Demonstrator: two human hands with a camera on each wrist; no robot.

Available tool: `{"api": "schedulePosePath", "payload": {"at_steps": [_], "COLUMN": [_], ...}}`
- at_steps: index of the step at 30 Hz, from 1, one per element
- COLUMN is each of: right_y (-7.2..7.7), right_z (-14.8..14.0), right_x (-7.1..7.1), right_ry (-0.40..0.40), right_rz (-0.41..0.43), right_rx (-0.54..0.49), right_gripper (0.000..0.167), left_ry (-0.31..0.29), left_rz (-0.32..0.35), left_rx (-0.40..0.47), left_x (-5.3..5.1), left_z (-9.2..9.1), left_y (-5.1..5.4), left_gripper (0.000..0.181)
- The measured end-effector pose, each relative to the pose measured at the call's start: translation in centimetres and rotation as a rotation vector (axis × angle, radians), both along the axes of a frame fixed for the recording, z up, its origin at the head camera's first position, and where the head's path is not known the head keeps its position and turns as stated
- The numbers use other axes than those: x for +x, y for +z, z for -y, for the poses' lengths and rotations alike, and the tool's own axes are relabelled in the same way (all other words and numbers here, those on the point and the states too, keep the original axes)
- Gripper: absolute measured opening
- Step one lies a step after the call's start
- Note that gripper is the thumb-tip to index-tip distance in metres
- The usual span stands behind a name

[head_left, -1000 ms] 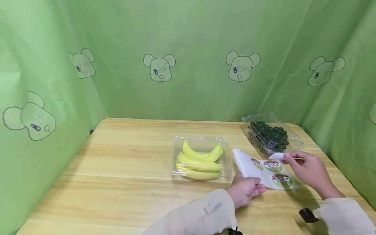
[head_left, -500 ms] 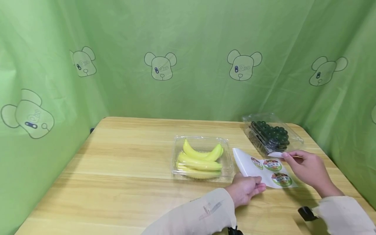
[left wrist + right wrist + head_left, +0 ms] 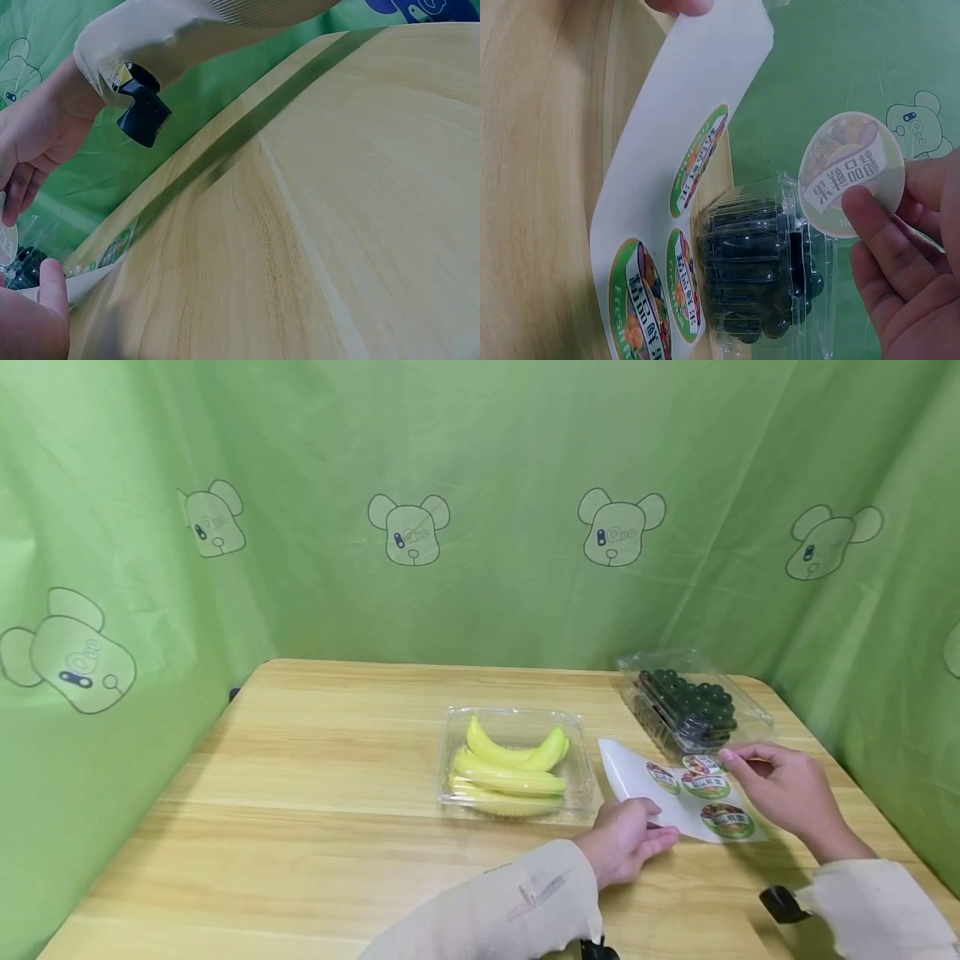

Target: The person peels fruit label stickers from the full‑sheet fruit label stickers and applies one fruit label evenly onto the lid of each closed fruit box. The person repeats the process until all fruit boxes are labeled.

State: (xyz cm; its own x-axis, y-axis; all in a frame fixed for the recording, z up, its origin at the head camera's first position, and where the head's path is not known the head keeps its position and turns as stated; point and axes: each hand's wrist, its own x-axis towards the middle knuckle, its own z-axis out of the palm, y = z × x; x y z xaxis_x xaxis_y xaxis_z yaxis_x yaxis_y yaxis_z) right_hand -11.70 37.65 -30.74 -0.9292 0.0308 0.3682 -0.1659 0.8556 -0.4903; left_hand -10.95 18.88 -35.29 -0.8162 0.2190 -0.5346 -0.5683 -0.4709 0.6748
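Observation:
My left hand [image 3: 622, 845] pinches the near edge of a white sticker sheet [image 3: 626, 770], whose far left corner curls up. Three oval fruit-label stickers show on the sheet. Above its far right part, my right hand [image 3: 791, 793] pinches a loose oval sticker [image 3: 701, 765] by its right edge. The right wrist view has this sticker's [image 3: 832, 154] pale back, with mirrored lettering showing through, apart from the sheet. Close behind lies a clear clamshell box with dark green grapes [image 3: 697, 702]. Left of the sheet, yellow bananas [image 3: 510, 768] fill another clear clamshell box [image 3: 450, 739].
Both boxes stand on a wood-grain table [image 3: 300, 793], the grapes near its far right corner. Green curtains [image 3: 510, 435] with bear-head drawings enclose the back and sides. A black device [image 3: 783, 904] sits at the right cuff.
The loose sticker has turned in my right hand, so its printed face now shows to the head view instead of white. The sheet has shifted slightly right, and my left fingers have moved a little.

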Motion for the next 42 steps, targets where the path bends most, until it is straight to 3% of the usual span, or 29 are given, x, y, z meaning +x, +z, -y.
{"api": "schedulePosePath", "payload": {"at_steps": [6, 12, 15, 24, 30, 34, 38, 42], "right_y": [0.0, 0.0, -0.1, -0.3, -0.3, -0.4, -0.4, -0.4], "right_z": [0.1, 0.1, 0.1, 0.2, 0.2, 0.2, 0.3, 0.3], "right_x": [0.0, 0.0, 0.0, 0.0, 0.0, 0.0, 0.1, 0.1], "right_ry": [-0.012, -0.029, -0.040, -0.043, -0.038, -0.035, -0.038, -0.036], "right_rz": [0.002, 0.021, 0.044, 0.076, 0.094, 0.097, 0.101, 0.107], "right_rx": [0.004, -0.006, -0.018, -0.058, -0.074, -0.080, -0.081, -0.087], "right_gripper": [0.024, 0.023, 0.023, 0.027, 0.031, 0.034, 0.035, 0.036], "left_ry": [0.006, -0.006, -0.016, -0.018, 0.028, 0.092, 0.162, 0.194], "left_rz": [0.014, -0.008, -0.009, -0.006, -0.004, -0.010, -0.021, -0.040], "left_rx": [-0.010, -0.093, -0.116, -0.072, -0.077, -0.080, -0.119, -0.143], "left_x": [0.0, 0.3, 0.4, 0.3, 0.4, 0.8, 1.1, 1.2], "left_z": [0.1, 0.0, 0.0, -0.1, 0.0, 0.0, 0.0, 0.0], "left_y": [0.1, 0.1, 0.1, -0.1, 0.2, 0.8, 1.2, 1.4], "left_gripper": [0.024, 0.005, 0.004, 0.007, 0.008, 0.020, 0.046, 0.064]}}
